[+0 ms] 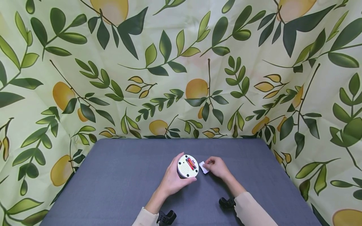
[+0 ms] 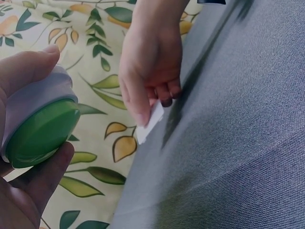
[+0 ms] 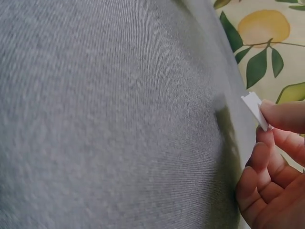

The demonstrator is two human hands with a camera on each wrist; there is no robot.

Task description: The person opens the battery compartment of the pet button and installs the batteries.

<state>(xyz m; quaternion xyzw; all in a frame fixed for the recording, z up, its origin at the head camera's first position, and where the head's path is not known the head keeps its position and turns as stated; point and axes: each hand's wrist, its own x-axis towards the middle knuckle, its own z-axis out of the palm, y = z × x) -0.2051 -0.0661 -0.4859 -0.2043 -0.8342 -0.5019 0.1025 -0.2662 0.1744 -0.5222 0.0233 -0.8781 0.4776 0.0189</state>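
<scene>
My left hand (image 1: pixel 173 178) grips a round white device (image 1: pixel 185 169) by its rim, its underside facing up. In that underside an uncovered battery compartment shows red batteries (image 1: pixel 191 163), with small dark feet or screw holes and a dotted speaker grille around it. The left wrist view shows the device's green domed side (image 2: pixel 45 131), turned away from the head camera. Between thumb and fingers my right hand (image 1: pixel 217 167) pinches a small white battery cover (image 1: pixel 204 167), just right of the device and apart from it. Small tabs mark the cover's edge (image 3: pixel 255 109) in the right wrist view.
Both hands are above a table with a dark grey cloth (image 1: pixel 118 182). A curtain (image 1: pixel 175 103) printed with leaves and lemons hangs behind and at both sides. Black wrist mounts (image 1: pixel 167 217) are worn near the pale sleeves (image 1: pixel 251 208).
</scene>
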